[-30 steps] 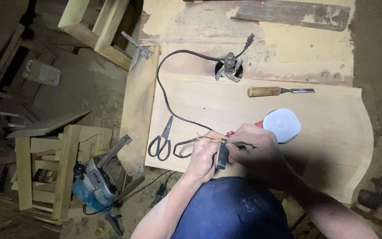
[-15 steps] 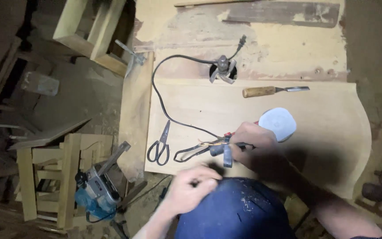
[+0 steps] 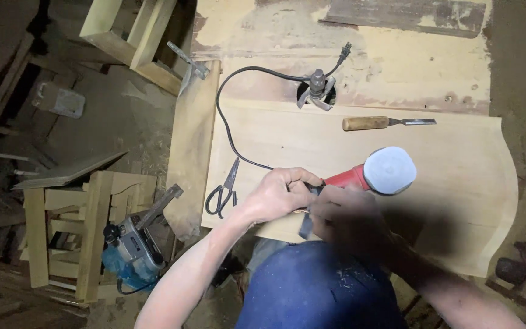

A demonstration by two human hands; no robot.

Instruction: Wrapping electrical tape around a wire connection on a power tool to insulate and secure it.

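Observation:
A red power tool [image 3: 377, 173] with a round pale grey pad lies on the pale shaped wooden board [image 3: 458, 176]. Its black cord [image 3: 226, 131] loops away to the upper left. My left hand [image 3: 278, 194] is closed at the tool's rear end, where the cord enters. My right hand [image 3: 343, 218], blurred, grips the same end and a dark narrow tool [image 3: 305, 226] that hangs below it. Black scissors [image 3: 223, 190] lie just left of my left hand.
A wooden-handled chisel [image 3: 386, 123] lies on the board's far side. A metal fitting [image 3: 316, 88] sits in a hole beyond it. Stools and wood frames [image 3: 71, 234] and a blue power tool [image 3: 130, 250] crowd the left.
My left hand came back up from my lap and closed on the tool's rear end. My right hand stayed on the tool. The view shifted slightly.

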